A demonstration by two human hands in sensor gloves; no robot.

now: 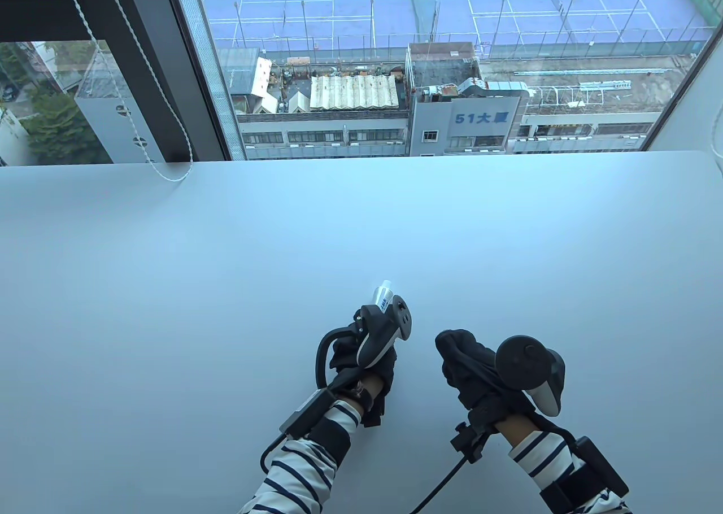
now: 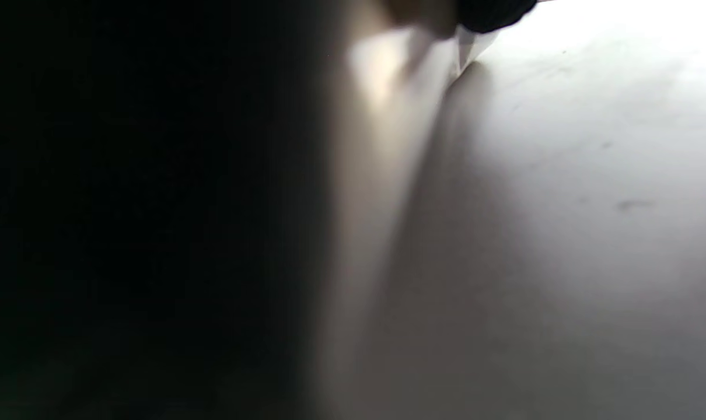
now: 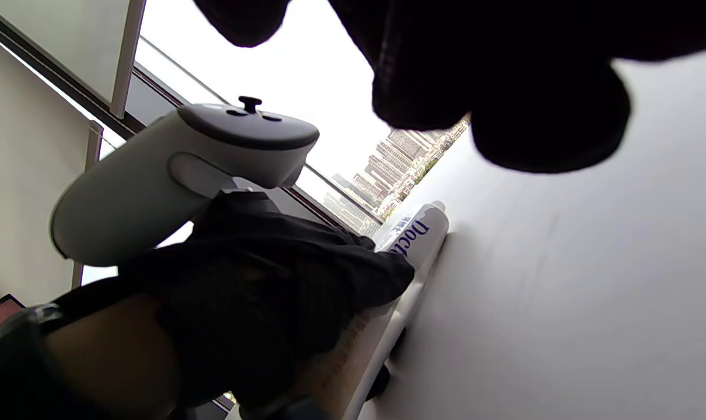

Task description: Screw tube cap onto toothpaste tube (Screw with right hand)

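Note:
A white toothpaste tube (image 1: 381, 296) with blue lettering lies on the table, its narrow white end pointing away from me. My left hand (image 1: 367, 361) grips the tube's body and rests on the table. The right wrist view shows the tube (image 3: 414, 236) under the left hand (image 3: 271, 280). My right hand (image 1: 469, 367) is just right of the left hand, apart from the tube, with its fingers (image 3: 504, 87) curled in. No separate cap shows in any view, and anything inside the right hand is hidden. The left wrist view is dark and blurred.
The white table (image 1: 226, 254) stretches out to the far edge at a window. A white blind cord (image 1: 169, 175) lies on the table's far left edge. Cables run from both wrists off the near edge.

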